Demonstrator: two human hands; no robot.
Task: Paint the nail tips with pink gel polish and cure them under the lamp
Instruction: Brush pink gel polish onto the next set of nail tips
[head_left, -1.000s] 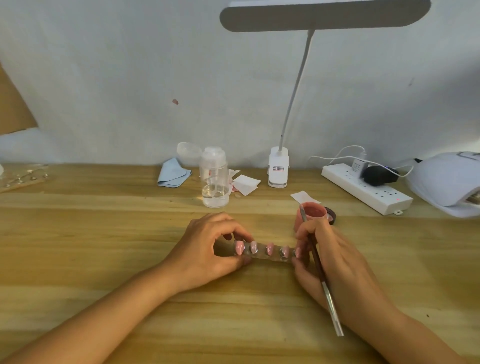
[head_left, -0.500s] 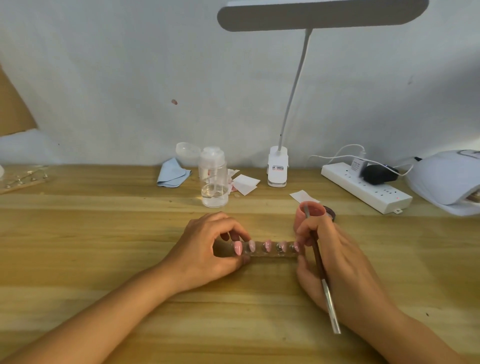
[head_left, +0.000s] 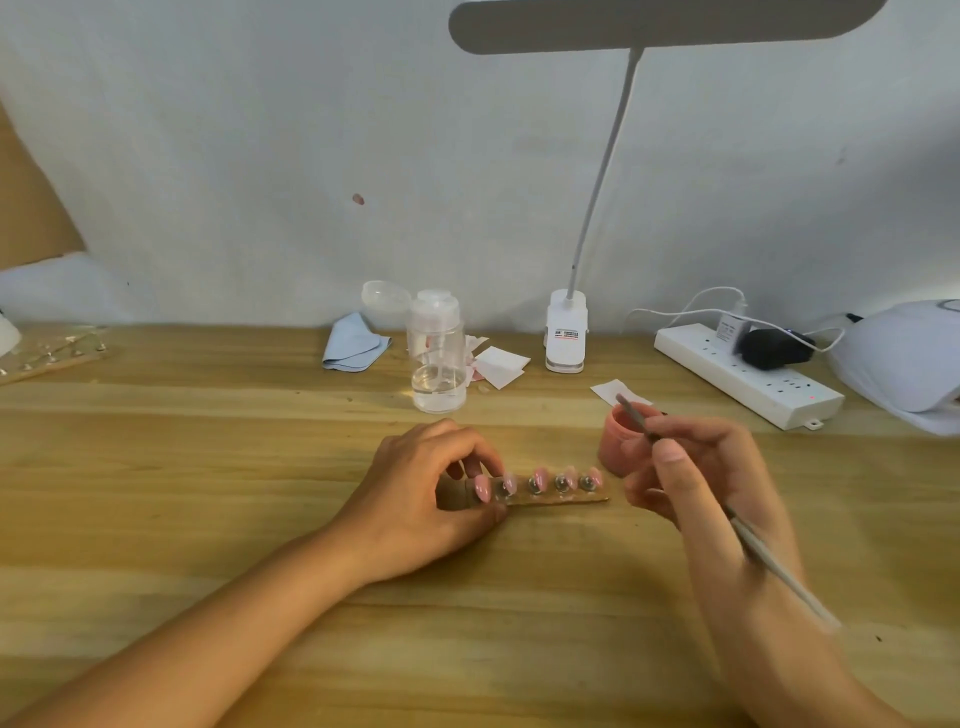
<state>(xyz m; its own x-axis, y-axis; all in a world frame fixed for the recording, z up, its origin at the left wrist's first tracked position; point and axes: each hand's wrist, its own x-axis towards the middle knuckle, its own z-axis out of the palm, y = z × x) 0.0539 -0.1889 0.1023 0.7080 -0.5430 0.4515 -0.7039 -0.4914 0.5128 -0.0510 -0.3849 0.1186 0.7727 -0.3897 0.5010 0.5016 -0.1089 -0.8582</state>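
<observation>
The five tips (head_left: 537, 480) stand in one row on a clear strip (head_left: 561, 500). The strip lies flat on the table (head_left: 208, 467), about in the middle of the view. All five tips look pink and glossy, and each sits on a small round mount.

My left hand (head_left: 415, 488) is at the 9 o'clock end of the strip. Its thumb and curled fingers pinch this end and cover part of the first tip. My right hand (head_left: 696, 478) is at 3 o'clock, apart from the strip, and its thumb and fingers pinch a brush (head_left: 769, 561). The brush head points to 11 o'clock, over the open pink jar (head_left: 615, 439), which stands near the strip at 2 o'clock. I cannot tell if the bristles touch the gel. My right fingers hide part of the jar.

At 11 o'clock from the strip stands a clear bottle (head_left: 436, 364), with a blue cloth (head_left: 353, 345) at its 9 o'clock and white papers (head_left: 501, 366) at its 3 o'clock. The desk lamp (head_left: 566, 332) stands at 1 o'clock by the wall. Further toward 2 o'clock lie a socket bar (head_left: 748, 379) and the white curing lamp (head_left: 904, 364).
</observation>
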